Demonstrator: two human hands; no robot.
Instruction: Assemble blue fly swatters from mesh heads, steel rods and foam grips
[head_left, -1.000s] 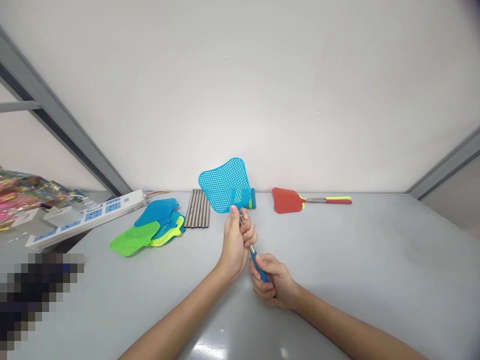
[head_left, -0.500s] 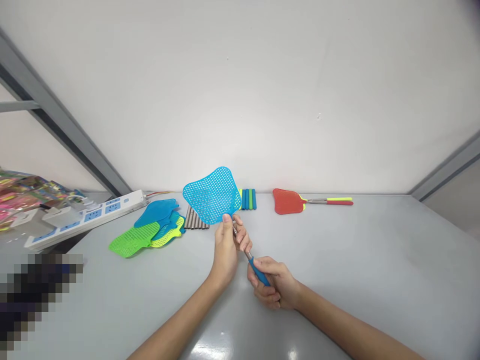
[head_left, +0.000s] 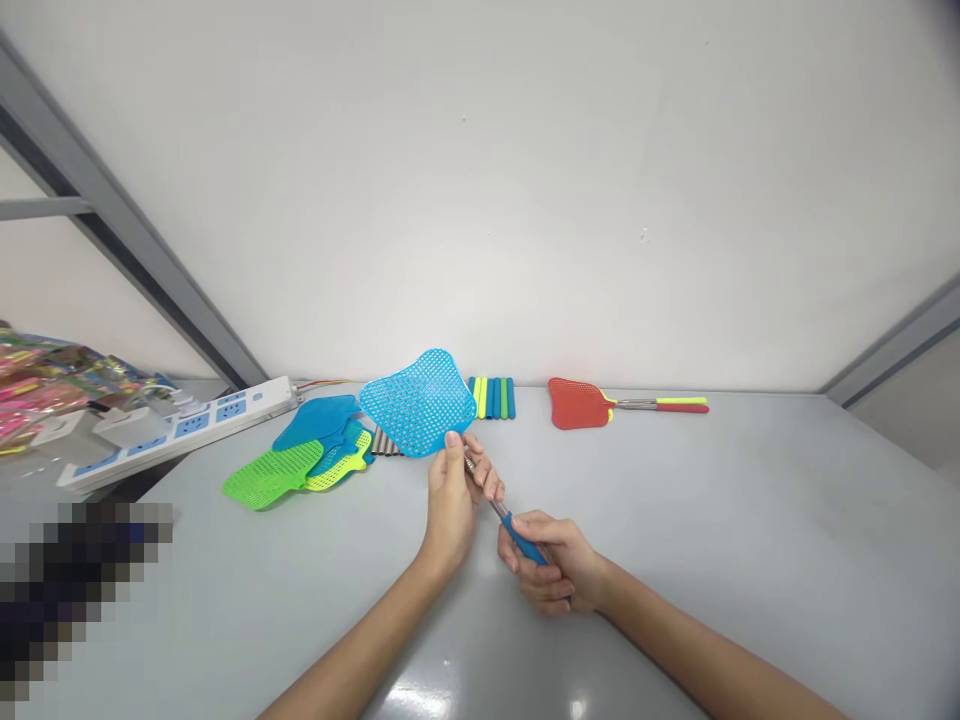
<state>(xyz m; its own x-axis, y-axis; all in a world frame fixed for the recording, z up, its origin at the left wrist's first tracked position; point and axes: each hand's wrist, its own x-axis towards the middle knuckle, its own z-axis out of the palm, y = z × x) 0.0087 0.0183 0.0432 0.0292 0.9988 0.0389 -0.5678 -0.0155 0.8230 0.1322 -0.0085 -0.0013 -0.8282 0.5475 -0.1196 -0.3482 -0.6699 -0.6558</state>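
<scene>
A blue fly swatter point(head_left: 421, 402) with a mesh head is held up over the table, its shaft slanting down to the right. My left hand point(head_left: 456, 492) is closed round the metal shaft just below the head, thumb at the neck. Lower right, my right hand point(head_left: 551, 562) wraps the blue handle sleeve point(head_left: 525, 540). Behind the swatter head lie several metal rods point(head_left: 386, 443), partly hidden. Beside them stands a row of blue, yellow and green sleeves point(head_left: 493, 398). Loose mesh heads in blue point(head_left: 315, 422), green point(head_left: 276, 474) and yellow overlap at the left.
Two swatters, a red one point(head_left: 580, 404) on a yellow one, lie against the wall at the right. A white power strip point(head_left: 255, 400) with plugged-in adapters runs along the left, near shiny colourful packages point(head_left: 52, 385). The grey table point(head_left: 750, 520) meets the back wall.
The swatter head has tipped slightly down and left. My right hand has shifted a little down the handle, and more of the blue sleeve shows. The view has moved slightly.
</scene>
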